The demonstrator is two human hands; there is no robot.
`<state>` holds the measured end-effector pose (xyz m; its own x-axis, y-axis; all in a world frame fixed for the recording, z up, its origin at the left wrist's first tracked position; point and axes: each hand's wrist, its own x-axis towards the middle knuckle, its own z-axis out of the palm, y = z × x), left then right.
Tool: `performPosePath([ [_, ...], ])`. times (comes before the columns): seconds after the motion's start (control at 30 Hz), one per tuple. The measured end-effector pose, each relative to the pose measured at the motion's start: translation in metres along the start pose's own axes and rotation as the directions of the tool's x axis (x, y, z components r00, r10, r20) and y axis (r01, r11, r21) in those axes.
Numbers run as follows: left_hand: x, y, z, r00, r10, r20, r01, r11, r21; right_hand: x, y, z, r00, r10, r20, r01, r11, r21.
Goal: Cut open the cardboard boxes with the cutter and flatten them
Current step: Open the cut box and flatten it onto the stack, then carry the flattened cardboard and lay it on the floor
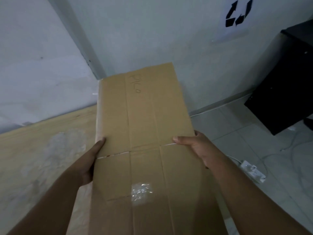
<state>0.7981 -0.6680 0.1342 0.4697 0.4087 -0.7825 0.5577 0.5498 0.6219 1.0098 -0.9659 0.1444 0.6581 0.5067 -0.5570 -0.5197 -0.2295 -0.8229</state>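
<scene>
A flattened brown cardboard box [144, 119] with handwriting near its far end and a patch of clear tape near me is held out in front of me, lifted above the table edge. My left hand [92, 160] grips its left edge, thumb on top. My right hand [194, 146] grips its right edge, thumb lying on the top face along a crease. No cutter is in view.
A pale wooden table [42, 150] lies to the left against the white wall. A black cabinet [284, 85] stands at the right. A white power strip [252, 170] and cables lie on the tiled floor. A recycling sign [237, 12] hangs on the wall.
</scene>
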Motion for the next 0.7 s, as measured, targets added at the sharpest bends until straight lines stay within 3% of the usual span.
performPosePath([
  [0.27, -0.024, 0.0, 0.019, 0.998, 0.047, 0.029, -0.045, 0.995, -0.084, 0.009, 0.003, -0.006, 0.999, 0.032, 0.02, -0.029, 0.993, -0.115],
  [0.5, -0.051, -0.001, 0.007, 0.995, 0.101, 0.007, -0.099, 0.982, -0.16, 0.015, -0.003, 0.019, 0.981, 0.19, 0.035, -0.176, 0.954, -0.243],
  [0.7, -0.086, -0.001, -0.035, 0.977, 0.204, -0.059, -0.211, 0.959, -0.19, -0.01, -0.024, 0.069, 0.996, 0.08, 0.051, -0.061, 0.951, -0.302],
])
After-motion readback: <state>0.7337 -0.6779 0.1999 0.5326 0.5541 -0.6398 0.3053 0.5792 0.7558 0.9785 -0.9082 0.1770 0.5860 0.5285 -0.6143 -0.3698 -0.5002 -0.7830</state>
